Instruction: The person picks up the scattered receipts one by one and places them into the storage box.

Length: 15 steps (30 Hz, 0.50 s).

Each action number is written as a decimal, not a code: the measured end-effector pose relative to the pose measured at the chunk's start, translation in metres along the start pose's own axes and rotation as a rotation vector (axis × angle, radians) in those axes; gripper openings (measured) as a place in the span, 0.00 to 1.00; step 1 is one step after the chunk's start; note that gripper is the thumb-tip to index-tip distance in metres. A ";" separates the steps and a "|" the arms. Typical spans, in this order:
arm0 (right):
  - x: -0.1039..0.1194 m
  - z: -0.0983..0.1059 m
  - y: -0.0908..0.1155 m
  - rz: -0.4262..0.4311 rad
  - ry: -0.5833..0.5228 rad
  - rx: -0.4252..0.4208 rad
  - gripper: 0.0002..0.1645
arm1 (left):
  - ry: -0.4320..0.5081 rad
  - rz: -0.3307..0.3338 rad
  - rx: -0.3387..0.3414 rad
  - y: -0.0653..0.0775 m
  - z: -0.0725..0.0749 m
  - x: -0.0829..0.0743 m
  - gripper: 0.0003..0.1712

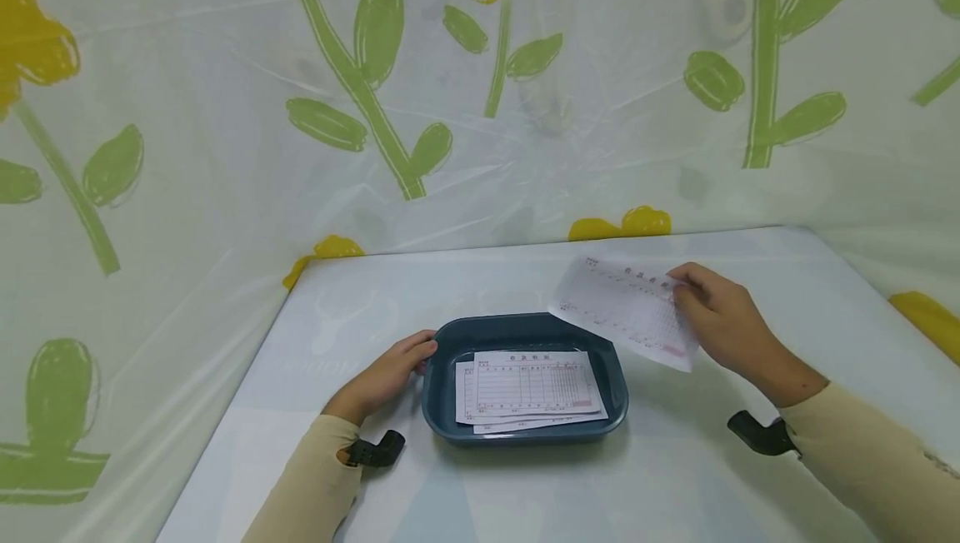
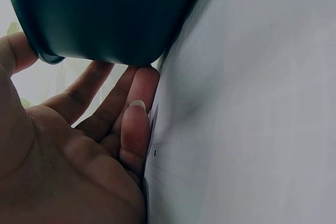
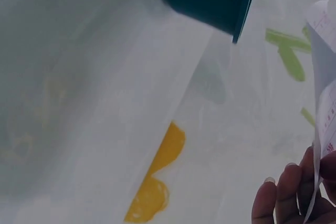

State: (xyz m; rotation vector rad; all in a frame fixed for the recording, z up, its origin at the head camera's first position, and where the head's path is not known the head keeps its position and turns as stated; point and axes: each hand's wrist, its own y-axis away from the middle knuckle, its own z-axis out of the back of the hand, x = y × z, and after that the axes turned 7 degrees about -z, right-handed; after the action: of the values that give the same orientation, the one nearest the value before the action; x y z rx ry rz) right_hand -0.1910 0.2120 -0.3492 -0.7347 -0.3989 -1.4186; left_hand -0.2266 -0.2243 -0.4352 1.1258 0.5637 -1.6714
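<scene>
My right hand [image 1: 723, 322] pinches a printed paper form [image 1: 618, 306] by its right edge, above and to the right of the tray. The sheet hangs tilted, its lower left edge in front of the tray's far right corner. A dark teal plastic tray [image 1: 430, 385] with rounded corners rests on the table. At its left side my left hand [image 1: 382, 376] grips the edge; the left wrist view has the thumb at the rim and fingers [image 2: 143, 85] against the wall. Several similar forms [image 1: 532, 383] lie in a loose, slightly fanned pile inside the tray.
The white table [image 1: 360, 301] runs back to a plastic sheet wall [image 1: 600, 168] printed with yellow flowers and green leaves. A dark wrist mount [image 1: 378, 449] sits under the left sleeve, another mount [image 1: 761, 435] under the right.
</scene>
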 end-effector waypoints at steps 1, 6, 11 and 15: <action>0.003 -0.003 0.000 -0.001 -0.009 0.011 0.17 | 0.000 0.000 -0.002 0.000 0.000 0.000 0.26; 0.019 -0.022 -0.002 -0.007 -0.049 0.072 0.17 | -0.001 0.000 -0.003 0.001 0.001 0.000 0.26; 0.030 -0.041 -0.003 0.028 -0.104 0.120 0.17 | -0.007 0.000 -0.004 0.001 0.001 -0.001 0.27; 0.034 -0.053 -0.004 0.047 -0.140 0.161 0.17 | -0.014 0.007 -0.011 -0.001 -0.001 -0.001 0.26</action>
State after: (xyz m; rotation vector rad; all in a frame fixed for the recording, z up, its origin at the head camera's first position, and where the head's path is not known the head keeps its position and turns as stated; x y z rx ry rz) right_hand -0.1992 0.1511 -0.3646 -0.7093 -0.5939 -1.2783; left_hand -0.2274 -0.2230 -0.4351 1.1066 0.5585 -1.6667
